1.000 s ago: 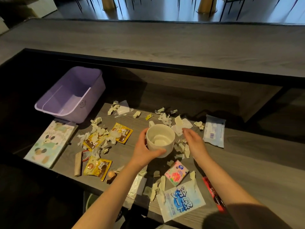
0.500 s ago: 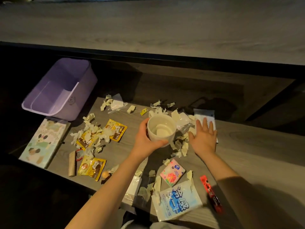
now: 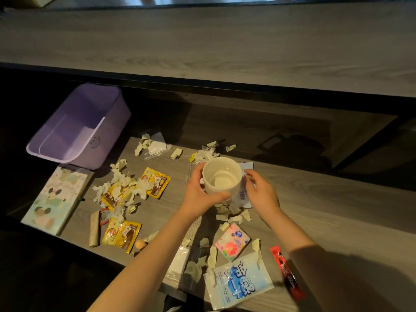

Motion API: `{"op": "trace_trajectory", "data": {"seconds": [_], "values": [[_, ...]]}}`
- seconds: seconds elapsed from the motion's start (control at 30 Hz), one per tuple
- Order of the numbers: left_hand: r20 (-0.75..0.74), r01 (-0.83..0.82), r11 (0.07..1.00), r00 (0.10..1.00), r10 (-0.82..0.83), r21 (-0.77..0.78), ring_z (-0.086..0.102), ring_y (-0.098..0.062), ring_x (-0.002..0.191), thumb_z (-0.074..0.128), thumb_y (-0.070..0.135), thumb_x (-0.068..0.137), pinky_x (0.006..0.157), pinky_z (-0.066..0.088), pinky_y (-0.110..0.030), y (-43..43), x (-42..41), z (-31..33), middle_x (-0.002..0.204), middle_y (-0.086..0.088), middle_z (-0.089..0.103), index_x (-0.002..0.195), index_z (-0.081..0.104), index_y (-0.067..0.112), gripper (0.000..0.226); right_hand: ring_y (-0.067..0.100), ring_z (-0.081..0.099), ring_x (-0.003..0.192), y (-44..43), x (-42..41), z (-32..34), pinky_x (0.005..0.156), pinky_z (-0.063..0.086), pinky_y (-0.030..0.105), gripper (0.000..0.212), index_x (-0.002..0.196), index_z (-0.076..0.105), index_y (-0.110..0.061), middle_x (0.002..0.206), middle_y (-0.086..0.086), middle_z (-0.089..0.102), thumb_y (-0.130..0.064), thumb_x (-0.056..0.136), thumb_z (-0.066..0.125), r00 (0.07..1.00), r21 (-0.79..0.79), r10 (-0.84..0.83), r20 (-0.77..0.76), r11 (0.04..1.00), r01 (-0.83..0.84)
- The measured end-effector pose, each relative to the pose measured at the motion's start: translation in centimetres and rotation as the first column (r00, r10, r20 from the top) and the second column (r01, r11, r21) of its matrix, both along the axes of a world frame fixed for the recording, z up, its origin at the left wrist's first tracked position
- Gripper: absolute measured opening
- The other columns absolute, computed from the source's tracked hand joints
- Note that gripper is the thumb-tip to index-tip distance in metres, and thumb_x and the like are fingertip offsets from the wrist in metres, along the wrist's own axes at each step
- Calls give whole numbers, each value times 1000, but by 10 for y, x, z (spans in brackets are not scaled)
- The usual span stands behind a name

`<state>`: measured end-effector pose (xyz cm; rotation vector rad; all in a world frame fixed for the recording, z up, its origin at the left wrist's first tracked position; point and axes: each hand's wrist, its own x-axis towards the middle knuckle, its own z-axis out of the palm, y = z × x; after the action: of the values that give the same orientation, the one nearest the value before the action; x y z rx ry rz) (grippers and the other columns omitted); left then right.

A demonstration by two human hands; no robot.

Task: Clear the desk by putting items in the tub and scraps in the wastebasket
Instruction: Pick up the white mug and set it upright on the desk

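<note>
Left hand (image 3: 198, 194) has its fingers wrapped round the white cup (image 3: 221, 180), mid-surface. Right hand (image 3: 258, 192) pinches a white packet (image 3: 244, 194) against it. Looks like the items step; next, carry both to the purple tub (image 3: 76, 129) at the far-left corner.

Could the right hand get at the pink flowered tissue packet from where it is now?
Probably yes. The right hand is by the white ceramic mug, pinching a clear plastic wrapper; the pink flowered tissue packet lies uncovered just nearer the person, only paper scraps between.
</note>
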<state>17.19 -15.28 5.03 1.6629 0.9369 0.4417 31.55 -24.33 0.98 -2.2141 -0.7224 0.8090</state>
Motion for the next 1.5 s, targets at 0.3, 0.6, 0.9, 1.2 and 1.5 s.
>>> {"op": "trace_trajectory", "data": {"seconds": [0.3,0.6,0.9,1.2,1.5], "values": [[-34,174,984,984,-173,33,50,-7,115,82,42,49,93,45,-23,-23,48,-9,123,8,52,127,42,28,89,8,62,87,-6,14,35,64,43,21,41,110,66,-18,99,-2,67,-41,99,34,779,294,-368,-507,776,558],[-273,384,922,894,-356,55,49,-16,120,85,36,59,104,40,-44,-25,101,-16,127,4,56,132,40,29,86,20,60,99,-13,31,16,68,45,26,36,120,60,-22,112,4,63,-42,96,43,619,235,-595,-513,596,768],[-387,510,859,787,-481,-30,48,-22,122,80,18,68,99,43,-37,-23,128,-10,130,-5,52,142,28,24,91,23,58,102,-19,46,8,73,46,30,34,126,51,-22,117,7,58,-38,98,40,625,247,-685,-374,576,779],[-424,512,859,778,-464,2,29,-20,139,78,22,72,112,29,-36,-19,111,-8,152,-3,30,148,16,19,99,29,47,122,-23,44,10,92,45,38,47,136,39,-18,138,9,43,-22,92,55,852,107,-521,53,851,514],[-438,358,879,877,-200,315,36,-19,132,60,26,87,110,26,-27,-24,23,-14,141,-5,44,131,50,12,48,23,42,110,-31,-5,19,90,42,46,36,113,59,-11,116,13,56,-26,84,45,861,279,-132,491,960,-12]]}}
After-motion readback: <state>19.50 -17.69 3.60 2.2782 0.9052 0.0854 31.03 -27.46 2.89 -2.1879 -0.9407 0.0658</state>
